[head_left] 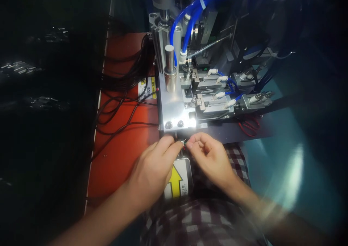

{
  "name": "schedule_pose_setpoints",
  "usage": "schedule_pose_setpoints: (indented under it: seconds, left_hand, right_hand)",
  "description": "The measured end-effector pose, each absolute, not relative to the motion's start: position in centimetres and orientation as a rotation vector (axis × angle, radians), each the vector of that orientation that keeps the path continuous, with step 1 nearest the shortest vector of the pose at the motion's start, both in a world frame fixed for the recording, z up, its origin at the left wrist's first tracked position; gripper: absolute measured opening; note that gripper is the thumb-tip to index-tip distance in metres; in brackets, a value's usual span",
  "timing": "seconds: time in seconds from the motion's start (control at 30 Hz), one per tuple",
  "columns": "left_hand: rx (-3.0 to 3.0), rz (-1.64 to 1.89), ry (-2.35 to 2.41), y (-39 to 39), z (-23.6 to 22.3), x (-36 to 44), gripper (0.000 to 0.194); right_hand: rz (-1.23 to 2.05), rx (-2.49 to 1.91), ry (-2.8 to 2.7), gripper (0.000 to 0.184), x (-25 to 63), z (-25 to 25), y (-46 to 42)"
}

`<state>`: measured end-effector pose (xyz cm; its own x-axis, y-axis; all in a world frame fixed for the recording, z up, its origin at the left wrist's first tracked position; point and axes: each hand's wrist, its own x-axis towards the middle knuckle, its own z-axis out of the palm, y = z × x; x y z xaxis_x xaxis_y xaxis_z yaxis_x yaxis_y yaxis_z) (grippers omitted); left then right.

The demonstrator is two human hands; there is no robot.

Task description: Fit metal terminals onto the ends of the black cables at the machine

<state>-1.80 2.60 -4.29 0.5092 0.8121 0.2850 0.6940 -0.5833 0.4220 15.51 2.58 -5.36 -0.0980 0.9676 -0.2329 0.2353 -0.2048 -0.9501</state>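
Observation:
A small bundle of thin coloured wires (184, 143), with red and green strands showing, spans the narrow gap between my two hands. My left hand (156, 162) is closed, its thumb and forefinger pinching the bundle from the left. From the other side, the thumb and forefinger of my right hand (210, 158) pinch at the loose wire ends. Fingertips hide most of what lies between them. Just beyond both hands is the front edge of a bright metal machine plate (175, 106), and below them lies a white label with a yellow arrow (176, 180).
Pneumatic clamps (212, 106) with blue hoses (190, 17) stand behind and to the right. Black cables (122, 79) run over the orange surface (119, 159) on the left. Red-handled pliers or scissors (249, 126) lie at the right. A checked garment (201, 217) covers my lap.

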Motion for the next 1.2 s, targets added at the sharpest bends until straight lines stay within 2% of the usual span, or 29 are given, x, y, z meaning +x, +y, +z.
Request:
schedule_pose_setpoints:
  seconds: [0.23, 0.63, 1.0, 1.2]
  left_hand:
    - [2.496, 0.668, 1.289, 2.7, -4.1, -1.7, 0.031]
    - [2.499, 0.7, 1.284, 2.7, -4.2, -1.6, 0.031]
    - [2.498, 0.691, 1.272, 2.6, -4.3, -1.8, 0.033]
    - [2.503, 0.691, 1.272, 2.5, -4.3, -1.8, 0.032]
  right_hand:
    - [1.435, -1.453, -1.207, 0.013, 15.1, -5.7, 2.0]
    - [1.376, -1.516, -1.355, 0.014, 15.5, -5.2, 2.7]
    - [1.145, -1.501, -1.601, 0.011, 15.4, -5.1, 2.8]
    - [1.347, -1.478, -1.403, 0.013, 15.3, -5.4, 2.9]
